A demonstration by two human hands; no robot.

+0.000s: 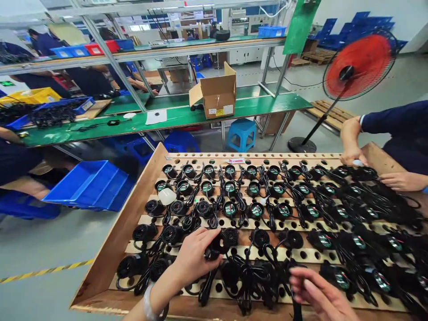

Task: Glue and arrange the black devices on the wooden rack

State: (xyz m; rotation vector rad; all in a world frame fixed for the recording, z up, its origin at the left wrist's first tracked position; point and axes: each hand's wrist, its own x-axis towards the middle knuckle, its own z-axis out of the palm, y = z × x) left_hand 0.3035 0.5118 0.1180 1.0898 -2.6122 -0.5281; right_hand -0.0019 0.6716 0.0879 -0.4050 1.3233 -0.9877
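Note:
A wooden tray [110, 240] holds rows of black round corded devices; several are uncovered, showing green circuit boards, such as the open device [230, 208], while others wear slotted black covers, like the covered device [203, 207]. Toward the front, my left hand [195, 252] grips a black round housing [220, 244] between thumb and fingers. My right hand [321, 290] hovers at the front right beside a black cable [296, 294]; its fingers are curled together, and whatever they hold is not clear. Bundled black cords [249, 272] lie between the hands.
Across the tray, a co-worker's hand [352, 151] reaches over the far right corner. A white cup-like piece [166, 196] and a small tube [235, 161] rest on the tray. Blue bins [90, 185] stand left; a fan [357, 67] and green bench [261, 106] are beyond.

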